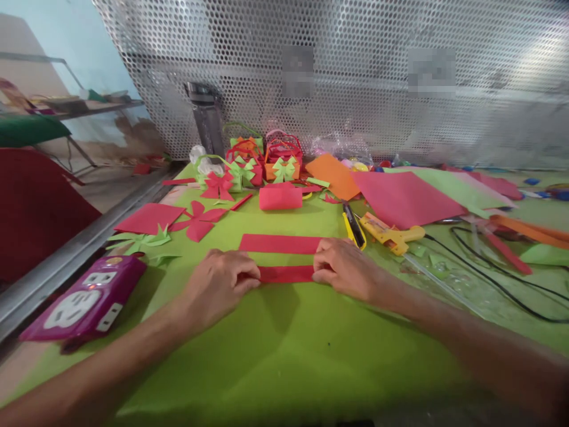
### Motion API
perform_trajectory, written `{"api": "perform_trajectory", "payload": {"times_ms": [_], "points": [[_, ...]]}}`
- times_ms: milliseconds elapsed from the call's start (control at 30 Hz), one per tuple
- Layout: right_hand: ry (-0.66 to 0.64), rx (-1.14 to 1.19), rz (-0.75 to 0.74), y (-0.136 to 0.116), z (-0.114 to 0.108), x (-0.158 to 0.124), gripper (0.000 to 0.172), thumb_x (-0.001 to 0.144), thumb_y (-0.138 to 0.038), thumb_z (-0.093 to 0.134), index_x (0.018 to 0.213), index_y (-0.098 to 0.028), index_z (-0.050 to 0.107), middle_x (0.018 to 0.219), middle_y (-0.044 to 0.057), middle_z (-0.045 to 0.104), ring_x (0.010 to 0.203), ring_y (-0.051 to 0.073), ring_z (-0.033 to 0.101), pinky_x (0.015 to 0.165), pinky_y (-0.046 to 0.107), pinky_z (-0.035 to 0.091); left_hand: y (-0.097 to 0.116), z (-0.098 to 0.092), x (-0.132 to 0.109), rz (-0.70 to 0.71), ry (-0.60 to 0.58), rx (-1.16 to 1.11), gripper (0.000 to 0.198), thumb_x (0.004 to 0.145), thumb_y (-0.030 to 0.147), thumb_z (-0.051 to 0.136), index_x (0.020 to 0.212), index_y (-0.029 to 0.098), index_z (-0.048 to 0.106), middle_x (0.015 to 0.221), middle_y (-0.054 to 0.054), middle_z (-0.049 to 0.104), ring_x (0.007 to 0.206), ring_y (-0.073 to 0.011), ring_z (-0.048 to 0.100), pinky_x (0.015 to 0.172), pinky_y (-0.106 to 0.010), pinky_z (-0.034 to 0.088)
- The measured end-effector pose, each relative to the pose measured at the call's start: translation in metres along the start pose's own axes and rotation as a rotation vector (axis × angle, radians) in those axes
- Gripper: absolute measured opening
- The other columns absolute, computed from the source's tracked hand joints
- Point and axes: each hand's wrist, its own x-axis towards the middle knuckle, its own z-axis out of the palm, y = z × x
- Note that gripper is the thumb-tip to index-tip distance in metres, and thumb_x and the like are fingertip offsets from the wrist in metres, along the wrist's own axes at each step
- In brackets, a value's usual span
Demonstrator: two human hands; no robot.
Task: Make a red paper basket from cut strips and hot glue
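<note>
My left hand (224, 276) pinches the left end of a narrow red paper strip (287, 274). At the strip's other end my right hand (340, 267) grips it with curled fingers. The strip is stretched level between them, low over the green table covering. Just behind it lies a wider red paper strip (280, 244), its right end partly covered by my right hand. A folded red paper piece (280, 197) sits farther back. Beyond my right hand are a yellow and black box cutter (353, 225) and a yellow glue gun (391, 232).
On the left stands a purple power strip (89, 296), near red paper petals (199, 220). Small paper baskets (282, 160) with bows and a dark bottle (207, 121) line the back, before a perforated metal panel (355, 77). Red sheets (409, 198) and a black cord (480, 276) occupy the right.
</note>
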Motion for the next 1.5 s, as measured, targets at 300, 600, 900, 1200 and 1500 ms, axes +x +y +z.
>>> {"api": "perform_trajectory", "payload": {"times_ms": [300, 600, 900, 1200, 1500], "points": [[-0.012, 0.043, 0.088, -0.021, 0.004, 0.007, 0.017, 0.08, -0.018, 0.062, 0.064, -0.017, 0.066, 0.079, 0.002, 0.061, 0.075, 0.014, 0.054, 0.075, 0.03, 0.036, -0.007, -0.002, 0.003, -0.086, -0.056, -0.074, 0.019, 0.081, 0.023, 0.054, 0.068, 0.018, 0.067, 0.07, 0.001, 0.065, 0.061, -0.0111, 0.056, 0.059, -0.023, 0.037], [0.015, 0.031, 0.072, -0.016, 0.008, 0.007, 0.02, 0.078, -0.016, 0.064, 0.058, -0.017, 0.064, 0.074, 0.0, 0.06, 0.071, 0.014, 0.054, 0.079, 0.035, 0.035, -0.014, -0.016, 0.006, -0.276, -0.139, -0.073, 0.028, 0.08, 0.038, 0.05, 0.065, 0.02, 0.065, 0.05, 0.004, 0.052, 0.045, -0.0101, 0.042, 0.045, -0.021, 0.028], [0.019, 0.021, 0.059, -0.015, 0.009, 0.009, 0.018, 0.075, -0.015, 0.066, 0.058, -0.018, 0.063, 0.071, 0.0, 0.06, 0.071, 0.014, 0.055, 0.079, 0.036, 0.037, -0.013, -0.017, 0.0, -0.197, -0.167, -0.071, 0.029, 0.083, 0.033, 0.049, 0.064, 0.017, 0.063, 0.069, 0.0, 0.061, 0.059, -0.0116, 0.054, 0.054, -0.023, 0.036], [0.027, 0.013, 0.049, -0.012, 0.011, 0.01, 0.021, 0.075, -0.014, 0.065, 0.055, -0.018, 0.061, 0.07, 0.0, 0.059, 0.068, 0.014, 0.054, 0.078, 0.036, 0.037, -0.011, -0.013, -0.001, -0.202, -0.099, 0.059, 0.026, 0.082, 0.029, 0.053, 0.06, 0.017, 0.058, 0.069, 0.001, 0.06, 0.061, -0.0119, 0.054, 0.058, -0.025, 0.036], [0.005, 0.013, 0.07, -0.015, 0.009, 0.01, 0.019, 0.076, -0.013, 0.065, 0.057, -0.018, 0.063, 0.072, 0.001, 0.061, 0.072, 0.015, 0.055, 0.081, 0.038, 0.037, -0.006, -0.01, -0.003, -0.195, -0.068, 0.168, 0.024, 0.085, 0.024, 0.051, 0.062, 0.016, 0.054, 0.069, 0.001, 0.057, 0.065, -0.014, 0.053, 0.064, -0.028, 0.035]]}}
